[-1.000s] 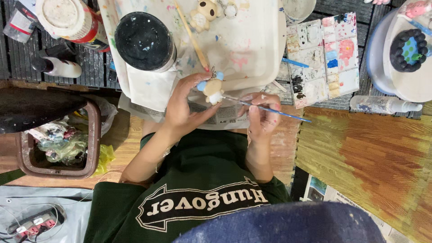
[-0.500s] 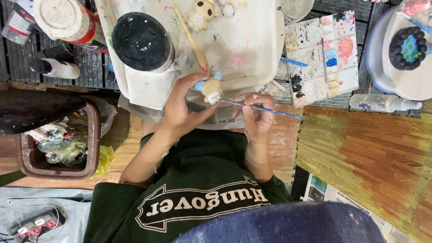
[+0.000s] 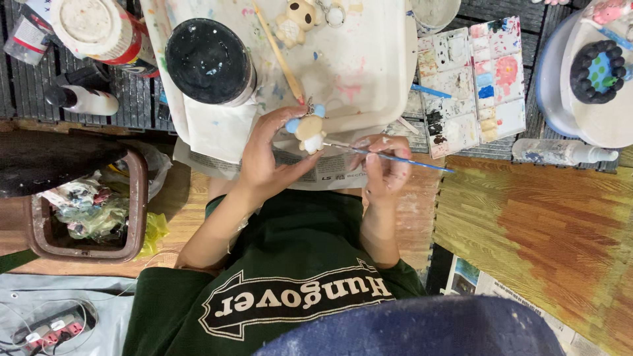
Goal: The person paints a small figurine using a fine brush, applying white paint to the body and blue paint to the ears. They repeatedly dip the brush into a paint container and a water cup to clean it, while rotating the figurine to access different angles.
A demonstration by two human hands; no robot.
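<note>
My left hand (image 3: 264, 161) holds a small cream figurine with blue ears (image 3: 310, 129) up in front of my chest, fingers wrapped around its left side. My right hand (image 3: 386, 168) pinches a thin blue-handled paintbrush (image 3: 402, 159), and the bristle end touches the figurine's lower right side. Both hands hover over the near edge of a paint-stained white tray (image 3: 369, 79). My green shirt fills the bottom of the view.
On the tray lie a second bear-like figurine (image 3: 297, 20), a wooden-handled brush (image 3: 280, 56) and a black-lidded jar (image 3: 210, 59). A paint palette (image 3: 475, 86) and squeeze bottle (image 3: 560, 151) sit right. A brown bin of rubbish (image 3: 86, 211) stands left.
Both hands stay together at the figurine with the brush tip on it. The brush handle has shifted only slightly.
</note>
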